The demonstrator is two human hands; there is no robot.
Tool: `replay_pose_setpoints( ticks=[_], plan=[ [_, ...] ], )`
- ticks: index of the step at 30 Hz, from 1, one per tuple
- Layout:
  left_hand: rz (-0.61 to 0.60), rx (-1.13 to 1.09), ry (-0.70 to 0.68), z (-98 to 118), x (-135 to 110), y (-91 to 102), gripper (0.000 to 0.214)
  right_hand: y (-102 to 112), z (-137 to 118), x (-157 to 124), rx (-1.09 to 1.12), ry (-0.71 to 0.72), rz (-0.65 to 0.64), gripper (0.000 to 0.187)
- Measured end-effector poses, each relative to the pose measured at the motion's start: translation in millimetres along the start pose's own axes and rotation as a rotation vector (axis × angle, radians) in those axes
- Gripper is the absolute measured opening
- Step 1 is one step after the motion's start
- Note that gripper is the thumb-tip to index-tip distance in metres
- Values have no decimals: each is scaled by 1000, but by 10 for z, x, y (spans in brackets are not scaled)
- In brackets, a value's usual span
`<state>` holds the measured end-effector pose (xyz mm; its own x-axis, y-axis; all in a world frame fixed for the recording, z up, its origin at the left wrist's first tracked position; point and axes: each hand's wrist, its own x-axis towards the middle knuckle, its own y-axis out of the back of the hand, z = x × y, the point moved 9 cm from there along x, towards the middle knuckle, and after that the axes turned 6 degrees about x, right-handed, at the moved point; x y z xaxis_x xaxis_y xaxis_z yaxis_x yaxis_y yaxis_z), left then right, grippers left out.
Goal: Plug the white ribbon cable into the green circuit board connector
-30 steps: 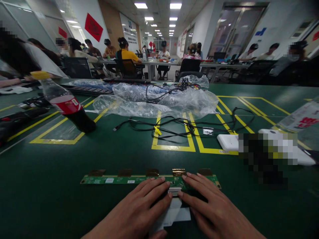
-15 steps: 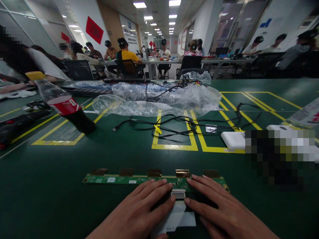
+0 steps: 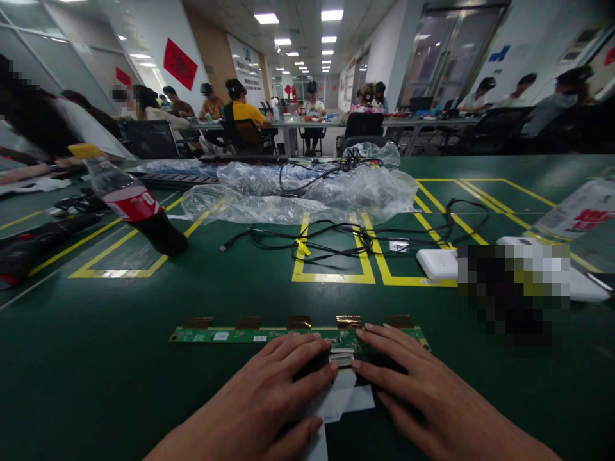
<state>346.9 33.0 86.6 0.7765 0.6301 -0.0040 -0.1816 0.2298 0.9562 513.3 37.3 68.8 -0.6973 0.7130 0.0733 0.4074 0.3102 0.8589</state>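
A long narrow green circuit board (image 3: 202, 335) with several copper-coloured film tabs along its far edge lies on the dark green table. A white flat ribbon cable (image 3: 343, 397) meets the board's near edge at a light connector (image 3: 341, 360). My left hand (image 3: 273, 384) is open, fingers stretched: some tips rest on the board, one touches the connector's left end, and the thumb lies by the cable. My right hand (image 3: 418, 384) mirrors it, open, with fingertips on the board and at the connector's right end. Whether the connector is fully seated cannot be made out.
Beyond the board lie tangled black cables (image 3: 331, 246) and clear plastic wrapping (image 3: 298, 186). A cola bottle (image 3: 137, 205) leans at the left. At the right are a white device (image 3: 437, 263) and a clear bottle (image 3: 576, 211). Several people sit at tables behind.
The view has shifted slightly, so the board and hands appear a little higher. Both hands keep their places at the connector; the left thumb has spread further from the fingers.
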Motion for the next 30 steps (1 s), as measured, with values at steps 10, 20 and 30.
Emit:
replay_pose_setpoints(
  ticks=[10,20,30],
  plan=[
    [40,-12,-3,33,-96,-51,55,21,-63,-39,0,13,23,57],
    [34,24,1,104,-117,-38,54,-32,-111,-62,-65,13,-27,56],
    [61,66,-13,138,-142,-69,55,-78,-105,-79,-51,8,1,56]
  ],
)
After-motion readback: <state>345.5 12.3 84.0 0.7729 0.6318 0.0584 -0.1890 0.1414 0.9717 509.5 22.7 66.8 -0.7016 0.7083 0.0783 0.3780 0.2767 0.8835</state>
